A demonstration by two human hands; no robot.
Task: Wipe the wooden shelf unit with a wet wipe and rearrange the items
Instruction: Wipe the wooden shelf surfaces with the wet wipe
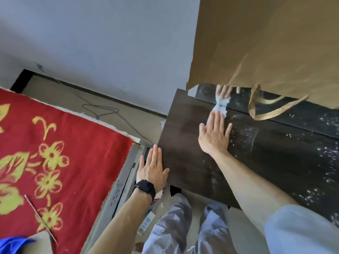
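The dark wooden shelf unit's top [185, 129] fills the right half of the head view. Its left part looks clean; the right part is dusted with white specks. My right hand [215, 136] lies flat on the top with fingers spread, pressing a white wet wipe [221, 107] under its fingertips near the back edge. A glossy black strip [297, 114] behind mirrors the fingers and wipe. My left hand [152, 169], wearing a black watch, rests flat and open against the shelf's left edge, holding nothing.
A brown paper sheet [266, 43] with a torn, curled strip hangs over the back of the shelf. A red blanket with yellow flowers [55, 153] covers a surface at left. A thin cable [102, 109] lies on the floor by the grey wall. My legs stand below.
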